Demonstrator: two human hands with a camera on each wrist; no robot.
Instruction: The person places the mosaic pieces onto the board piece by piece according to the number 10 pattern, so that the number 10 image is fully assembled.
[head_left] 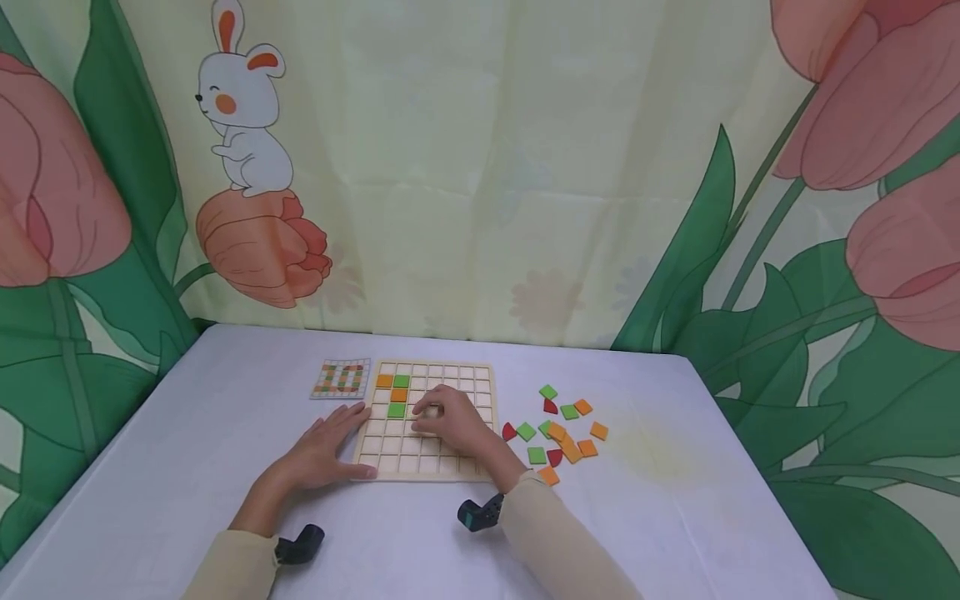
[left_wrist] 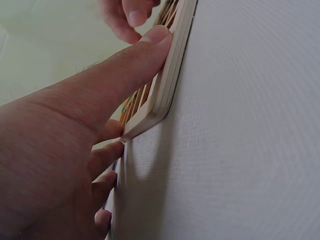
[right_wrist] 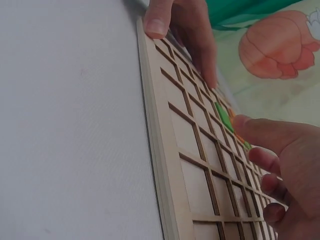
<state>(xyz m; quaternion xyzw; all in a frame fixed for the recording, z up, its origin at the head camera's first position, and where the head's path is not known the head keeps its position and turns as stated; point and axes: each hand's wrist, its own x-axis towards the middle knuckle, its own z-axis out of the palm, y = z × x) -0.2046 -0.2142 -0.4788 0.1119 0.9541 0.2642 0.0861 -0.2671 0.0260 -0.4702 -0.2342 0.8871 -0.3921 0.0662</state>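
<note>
A wooden grid board (head_left: 382,446) lies on the table, with orange tiles (head_left: 399,395) and green tiles (head_left: 396,410) in its upper left cells. My left hand (head_left: 318,450) lies at the board's left side, its fingers spread. In the left wrist view its thumb (left_wrist: 120,67) rests on the board's near frame. Over the middle of the board is my right hand (head_left: 453,421), thumb and index finger apart, close to the lower green tile. No tile shows between those fingers; the right wrist view shows its other fingers (right_wrist: 272,185) loosely bent.
A patterned card (head_left: 341,379) in orange and green lies beyond the left hand. Right of the board are scattered loose green tiles (head_left: 537,456), orange tiles (head_left: 588,448) and red quarter-round pieces (head_left: 554,457). A printed curtain (head_left: 480,208) hangs behind the white-covered table (head_left: 675,500).
</note>
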